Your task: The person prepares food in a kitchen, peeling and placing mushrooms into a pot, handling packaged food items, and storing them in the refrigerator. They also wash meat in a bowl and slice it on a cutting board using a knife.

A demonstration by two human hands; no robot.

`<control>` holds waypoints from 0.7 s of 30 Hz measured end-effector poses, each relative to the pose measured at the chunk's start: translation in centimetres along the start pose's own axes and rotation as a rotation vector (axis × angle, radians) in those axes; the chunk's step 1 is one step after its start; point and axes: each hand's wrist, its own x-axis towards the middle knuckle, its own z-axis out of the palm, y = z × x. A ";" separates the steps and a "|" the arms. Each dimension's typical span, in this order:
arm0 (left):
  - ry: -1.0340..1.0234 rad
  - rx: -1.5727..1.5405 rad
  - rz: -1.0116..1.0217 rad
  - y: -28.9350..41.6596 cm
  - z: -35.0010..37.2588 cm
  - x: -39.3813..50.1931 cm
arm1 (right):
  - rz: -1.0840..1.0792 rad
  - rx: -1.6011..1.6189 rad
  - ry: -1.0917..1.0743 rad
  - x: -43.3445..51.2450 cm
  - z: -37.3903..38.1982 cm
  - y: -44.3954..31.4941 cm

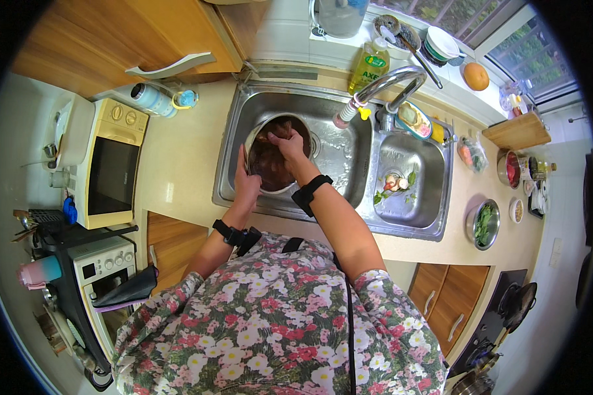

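Observation:
A round metal pot (272, 170) with dark reddish-brown contents stands in the large left basin of the steel sink (343, 173). My left hand (247, 182) grips the near left part of its rim, thumb over the edge. Over the far inner side of the pot, my right hand (289, 145) has its fingers closed on a brownish, wet-looking piece (278, 129); what it is cannot be told. The chrome faucet (400, 74) with a white and pink nozzle reaches over the basin, right of the pot. No water is seen running from it.
The small right basin holds vegetable scraps (395, 184). Dish soap (370, 66) stands behind the sink, a soap tray (415, 120) beside the faucet. On the right counter are a steel bowl of green leaves (484, 224) and a small white bowl (516, 211). A microwave (113, 168) stands left.

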 end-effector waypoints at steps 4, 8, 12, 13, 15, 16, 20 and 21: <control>0.008 0.112 0.041 0.3 -0.3 0.5 | -0.035 0.012 0.023 -0.2 1.3 0.5; 0.057 0.199 0.303 0.3 -0.5 1.2 | -0.173 0.057 -0.015 -0.2 2.5 1.3; 0.065 0.266 0.423 0.7 -0.7 1.2 | -0.223 0.103 -0.022 -0.5 3.3 1.2; 0.065 0.275 0.455 0.9 -0.7 1.1 | -0.208 0.117 -0.012 -0.6 3.6 1.2; 0.089 0.353 0.485 1.5 -0.6 0.8 | -0.238 0.120 0.001 -0.9 4.0 1.0; 0.097 0.386 0.488 1.9 -0.6 0.6 | -0.206 0.123 0.028 -1.0 4.2 0.8; 0.082 0.377 0.381 3.0 -0.4 -0.5 | -0.247 0.154 0.020 -1.7 4.8 0.5; 0.083 0.371 0.355 3.2 -0.4 -0.7 | -0.223 0.175 0.021 -1.8 4.9 0.5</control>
